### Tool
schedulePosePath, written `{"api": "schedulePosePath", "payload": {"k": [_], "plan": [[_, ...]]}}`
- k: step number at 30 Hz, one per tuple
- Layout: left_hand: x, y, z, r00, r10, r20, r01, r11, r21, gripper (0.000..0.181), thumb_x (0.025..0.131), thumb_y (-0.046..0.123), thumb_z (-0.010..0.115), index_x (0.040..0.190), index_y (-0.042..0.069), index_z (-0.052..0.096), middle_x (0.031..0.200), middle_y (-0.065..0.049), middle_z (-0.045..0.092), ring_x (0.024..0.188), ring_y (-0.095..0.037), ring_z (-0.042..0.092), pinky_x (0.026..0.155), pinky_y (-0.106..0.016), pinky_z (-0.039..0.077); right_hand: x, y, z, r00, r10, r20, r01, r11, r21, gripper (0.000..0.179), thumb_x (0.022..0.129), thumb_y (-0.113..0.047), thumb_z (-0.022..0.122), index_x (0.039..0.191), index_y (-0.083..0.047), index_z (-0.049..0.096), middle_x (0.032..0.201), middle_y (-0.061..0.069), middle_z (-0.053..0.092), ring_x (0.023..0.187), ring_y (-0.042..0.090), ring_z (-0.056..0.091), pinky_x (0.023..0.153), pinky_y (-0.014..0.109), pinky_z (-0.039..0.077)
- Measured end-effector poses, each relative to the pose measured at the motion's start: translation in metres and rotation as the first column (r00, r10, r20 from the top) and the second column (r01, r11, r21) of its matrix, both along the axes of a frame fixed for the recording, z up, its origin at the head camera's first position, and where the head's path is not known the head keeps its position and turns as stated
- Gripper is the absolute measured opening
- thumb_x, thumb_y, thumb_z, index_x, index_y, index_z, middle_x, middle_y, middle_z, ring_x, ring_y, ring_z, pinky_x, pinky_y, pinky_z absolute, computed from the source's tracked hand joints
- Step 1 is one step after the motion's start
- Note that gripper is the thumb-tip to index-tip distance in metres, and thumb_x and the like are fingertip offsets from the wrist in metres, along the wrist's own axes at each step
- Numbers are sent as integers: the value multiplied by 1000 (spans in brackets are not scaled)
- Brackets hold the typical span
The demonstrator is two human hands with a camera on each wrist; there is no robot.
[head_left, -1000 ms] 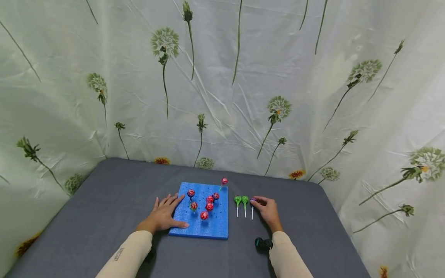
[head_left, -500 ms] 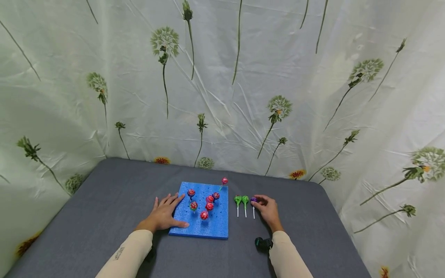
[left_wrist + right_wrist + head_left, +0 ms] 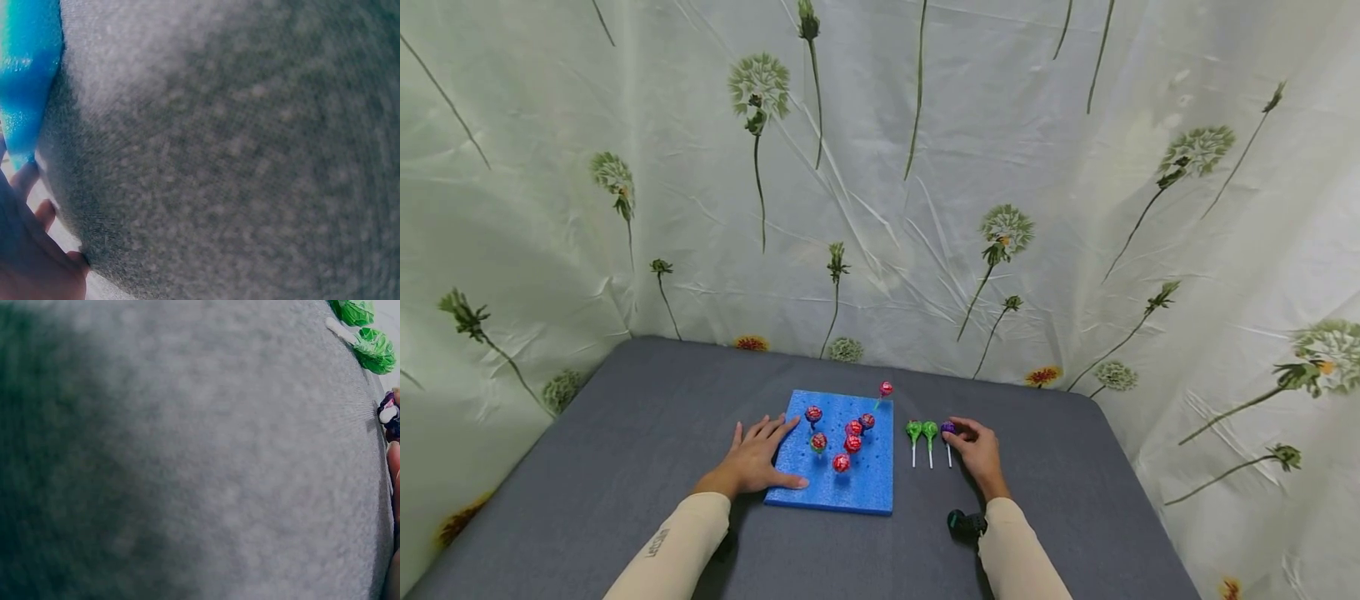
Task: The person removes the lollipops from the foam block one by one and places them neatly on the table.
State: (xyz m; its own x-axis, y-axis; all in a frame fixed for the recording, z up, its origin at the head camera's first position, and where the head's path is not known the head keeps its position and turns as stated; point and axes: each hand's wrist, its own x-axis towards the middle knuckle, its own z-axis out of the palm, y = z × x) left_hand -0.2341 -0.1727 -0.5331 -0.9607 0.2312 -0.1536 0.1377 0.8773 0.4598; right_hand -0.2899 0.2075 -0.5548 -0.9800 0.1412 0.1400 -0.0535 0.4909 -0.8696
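Two green lollipops (image 3: 930,429) lie left of purple lollipop (image 3: 948,427) pinched by right hand (image 3: 979,452); outspread left hand (image 3: 752,464) touches blue board's (image 3: 872,490) left edge.

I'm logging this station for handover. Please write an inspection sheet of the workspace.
Surface: grey table.
Job's things: blue board, seven lollipops standing in it; to its right, two green lollipops and a purple lollipop.
Clutter: nothing seen.
Left hand: rests on the board's left edge, fingers spread.
Right hand: holds the purple lollipop by its head; black device by the wrist.
Cables: nothing seen.
Surroundings: flower-print cloth behind and beside the table.
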Motion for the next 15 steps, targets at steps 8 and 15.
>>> {"api": "schedulePosePath", "payload": {"k": [8, 15], "plan": [[1, 0, -1, 1000, 3, -12, -3, 1000, -5, 111, 65, 71, 73, 151, 14, 32, 152, -21, 31, 140, -48, 20, 107, -71, 0, 0, 0, 1, 1000, -2, 4, 2, 1000, -26, 27, 80, -5, 76, 107, 0, 72, 81, 5, 63, 71, 11, 52, 64, 22, 41], [2, 1, -1, 1000, 12, -17, -12, 1000, -5, 111, 64, 71, 74, 151, 15, 33, 152, -21, 32, 139, -48, 21, 108, -71, 0, 0, 1, 0, 1000, -9, -2, 9, 999, -45, 29, 81, -4, 76, 109, 1, 70, 88, 8, 65, 73, 9, 53, 66, 22, 42]]}}
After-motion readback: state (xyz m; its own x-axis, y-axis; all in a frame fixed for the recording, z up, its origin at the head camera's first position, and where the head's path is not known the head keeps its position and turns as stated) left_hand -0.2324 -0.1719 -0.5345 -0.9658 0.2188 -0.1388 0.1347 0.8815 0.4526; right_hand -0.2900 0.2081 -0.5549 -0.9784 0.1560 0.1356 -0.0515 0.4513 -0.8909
